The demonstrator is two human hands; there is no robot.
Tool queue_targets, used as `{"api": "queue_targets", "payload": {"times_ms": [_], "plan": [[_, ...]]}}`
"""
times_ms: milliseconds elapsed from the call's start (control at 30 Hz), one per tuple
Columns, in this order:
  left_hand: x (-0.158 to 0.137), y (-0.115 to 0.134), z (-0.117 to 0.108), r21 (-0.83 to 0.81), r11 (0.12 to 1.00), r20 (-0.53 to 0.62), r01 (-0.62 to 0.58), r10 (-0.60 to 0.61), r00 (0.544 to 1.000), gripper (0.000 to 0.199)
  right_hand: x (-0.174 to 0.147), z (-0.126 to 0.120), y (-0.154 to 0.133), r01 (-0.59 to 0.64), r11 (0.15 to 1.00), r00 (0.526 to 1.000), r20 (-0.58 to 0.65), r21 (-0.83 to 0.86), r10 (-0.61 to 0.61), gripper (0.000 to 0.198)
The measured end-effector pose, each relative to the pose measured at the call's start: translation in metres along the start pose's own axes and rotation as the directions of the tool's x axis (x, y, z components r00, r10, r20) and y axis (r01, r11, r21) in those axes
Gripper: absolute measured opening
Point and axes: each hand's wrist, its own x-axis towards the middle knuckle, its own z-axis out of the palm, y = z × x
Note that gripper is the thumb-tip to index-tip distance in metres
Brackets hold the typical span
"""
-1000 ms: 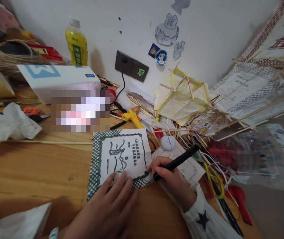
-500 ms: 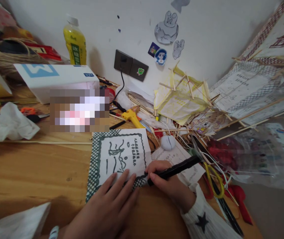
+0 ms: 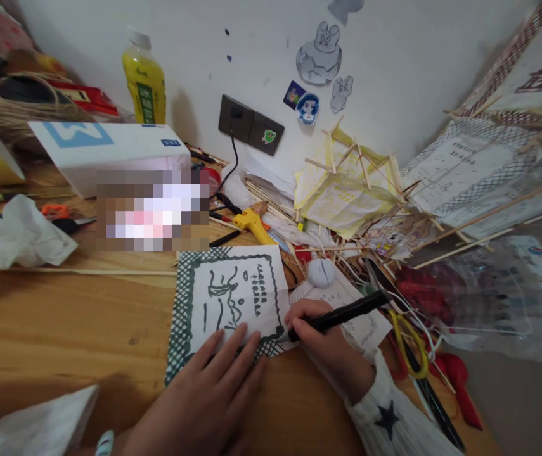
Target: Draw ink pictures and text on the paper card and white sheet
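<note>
A white sheet of paper (image 3: pixel 225 269) lies on the wooden table, with a dark crosshatched border, a wavy inner frame, a line drawing and columns of writing. My left hand (image 3: pixel 213 380) rests flat on its lower edge, fingers stretched out. In my right hand (image 3: pixel 325 342) is a black marker (image 3: pixel 341 313), slanted with its back end up to the right. The marker's tip end is at the sheet's right side, near the lower right corner; the fingers partly hide it. Under the right wrist lies a second drawn sheet (image 3: pixel 370 323).
A white mouse (image 3: pixel 321 272), yellow scissors (image 3: pixel 408 345) and a yellow glue gun (image 3: pixel 254 221) lie around the sheet. Behind stand a stick frame with yellow paper (image 3: pixel 347 196), a white box (image 3: pixel 118 152) and a drink bottle (image 3: pixel 144 82). Crumpled tissue (image 3: pixel 14 234) is at left.
My right hand and the marker have shifted slightly right and up along the sheet's edge. More of the lower right corner and its hatching shows. My left hand stays in place.
</note>
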Motion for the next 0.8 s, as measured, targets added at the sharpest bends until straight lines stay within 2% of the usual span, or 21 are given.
{"api": "queue_targets", "payload": {"times_ms": [233,600,800], "plan": [[-0.0023,0.0,-0.0008,0.015,1.0,-0.015,-0.001,0.001,1.0,0.055,0.0018,-0.0018,-0.0031,-0.034,0.999,0.999,0.002,0.025,0.034,0.016],[-0.0019,0.0095,-0.0054,0.054,0.998,0.031,0.037,-0.038,0.999,0.053,0.0036,-0.0057,-0.0047,-0.106,0.991,0.994,0.015,0.082,0.105,0.013],[-0.0031,0.0038,-0.005,-0.003,1.0,0.023,0.029,-0.029,0.999,0.053,0.0021,-0.0096,0.0011,-0.191,0.955,0.981,0.068,0.225,0.18,0.013]]}}
